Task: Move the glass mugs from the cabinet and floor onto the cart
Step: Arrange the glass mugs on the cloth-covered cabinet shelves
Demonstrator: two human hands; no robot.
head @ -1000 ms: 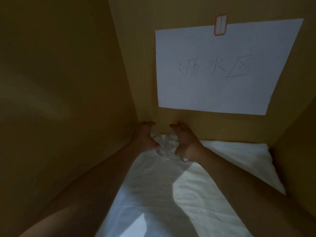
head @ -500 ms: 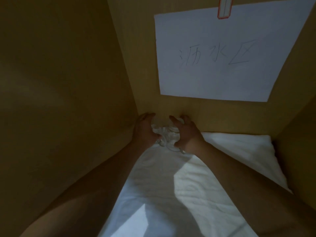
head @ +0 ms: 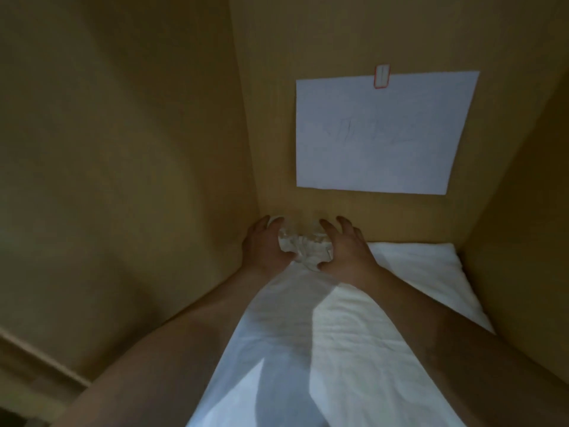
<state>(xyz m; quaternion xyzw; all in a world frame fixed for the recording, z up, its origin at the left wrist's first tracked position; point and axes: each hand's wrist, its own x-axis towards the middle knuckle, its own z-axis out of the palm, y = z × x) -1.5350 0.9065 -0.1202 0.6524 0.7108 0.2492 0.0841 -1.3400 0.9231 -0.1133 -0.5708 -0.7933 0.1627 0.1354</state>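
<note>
Here both hands reach deep into the back left corner of a wooden cabinet (head: 123, 149), and between them sits clear glassware, most likely the glass mugs (head: 303, 246), though glare and blur make it hard to tell how many pieces there are. The left hand (head: 264, 246) curls around the left side of the glass, fingers at the far side near the back wall and the thumb toward the near side. The right hand (head: 341, 248) cups the right side, its fingers arched over the top and the thumb low at the front edge. Each grip is wrapped on the glass rather than spread flat. Whether the glass is lifted or resting on the cloth cannot be told.

The mugs are right in the corner, just beside the left wall and the back panel, at the far end of a white towel (head: 354, 334) that covers the cabinet floor. Both bare forearms stretch over the towel toward the corner.

On the back panel above the hands hangs a white sheet of paper (head: 381, 134) with faint handwriting, too blurred to read, held at its top edge by a small red-bordered label (head: 382, 76).
</note>
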